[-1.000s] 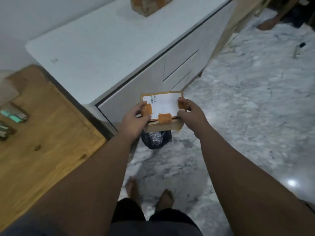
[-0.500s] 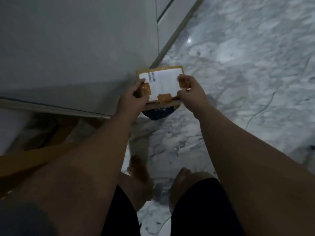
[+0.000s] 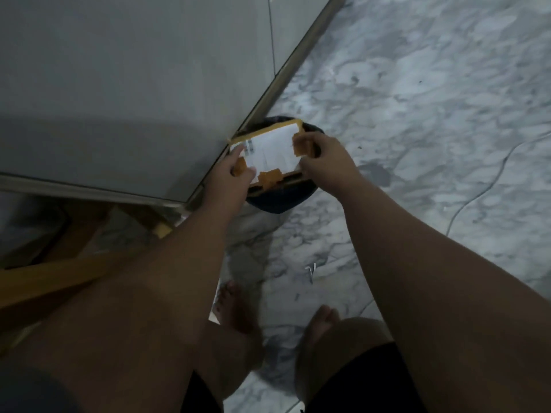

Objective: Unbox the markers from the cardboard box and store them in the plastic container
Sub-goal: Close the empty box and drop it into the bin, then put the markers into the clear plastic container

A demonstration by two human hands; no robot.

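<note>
A person is holding a small flat brown cardboard box with a white shipping label and orange tape patches at the centre of the frame, directly above a dark round bin that is sitting on the grey-veined marble floor beside a pale cabinet. The left hand is gripping the box's left edge, thumb lying on the label. The right hand is closing finger and thumb on a loosened orange tape patch at the box's right edge, apparently peeling it away. The box looks light and fairly stiff, judging by how easily two hands are keeping it level; its thin walls would likely buckle under a hard squeeze, so holding it by the edges suits it. The tape looks sticky and thin, best taken by a lifted corner. No markers or plastic container are showing, so the unboxing appears to be at its start.
</note>
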